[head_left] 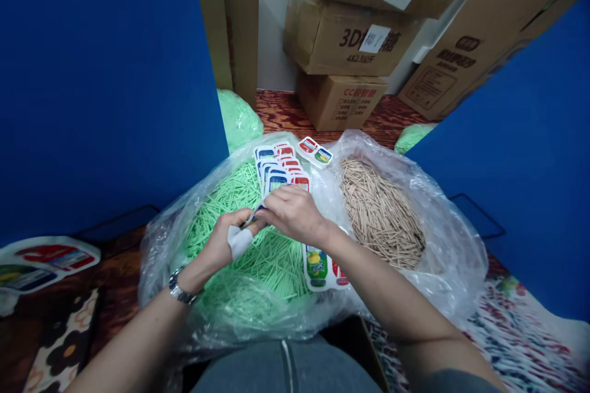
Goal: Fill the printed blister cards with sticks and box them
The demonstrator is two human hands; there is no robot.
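My left hand (233,236), with a white wrap at the thumb's base and a watch on the wrist, pinches a printed packet (252,216). The fingers of my right hand (292,212) close on the same packet, seen nearly edge-on and partly hidden. Just beyond my hands lies an overlapping row of red, blue and white packets (278,179). Below them is a clear bag of light green sticks (230,193). To the right a second bag holds brown sticks (380,215). Under my right forearm a packet with a green and a red half (317,267) is partly covered.
One separate packet (316,152) rests between the bags. Stacked cardboard boxes (341,101) stand at the back. Blue panels (110,86) rise on both sides. A large packet-shaped sign (50,263) and a flower-patterned piece (64,347) lie at the left.
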